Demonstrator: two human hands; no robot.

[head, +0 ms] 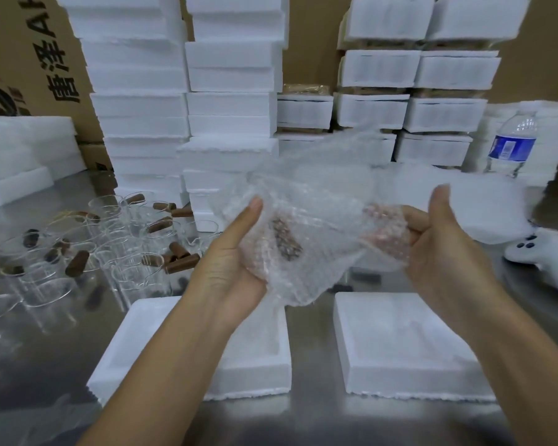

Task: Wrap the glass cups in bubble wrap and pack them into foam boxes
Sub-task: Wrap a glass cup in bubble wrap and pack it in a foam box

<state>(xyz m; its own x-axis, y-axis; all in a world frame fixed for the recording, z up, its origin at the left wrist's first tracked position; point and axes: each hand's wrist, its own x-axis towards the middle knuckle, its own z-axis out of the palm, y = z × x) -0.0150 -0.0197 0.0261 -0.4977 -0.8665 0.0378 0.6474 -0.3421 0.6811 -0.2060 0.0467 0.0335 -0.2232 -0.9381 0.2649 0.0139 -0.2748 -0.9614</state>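
At mid-frame, a glass cup (285, 241) with a brown handle sits inside bubble wrap (316, 201). The left hand (236, 255) cradles it, fingers curled round the bundle. The right hand (438, 243) grips the wrap's right edge. Below lie the left foam box (258, 365) and the right foam box (400, 349); bare cups (78, 252) stand at mid-left.

Cup (271, 255) inside bubble wrap (319, 188) blurred, only brown handle (285, 239) shows through. Fingers of right hand (442, 252) dim behind wrap. Below wrap, foam box (258, 358) partly hidden by left forearm (187, 333). Right of wrap, controller (541, 259) cut by edge.
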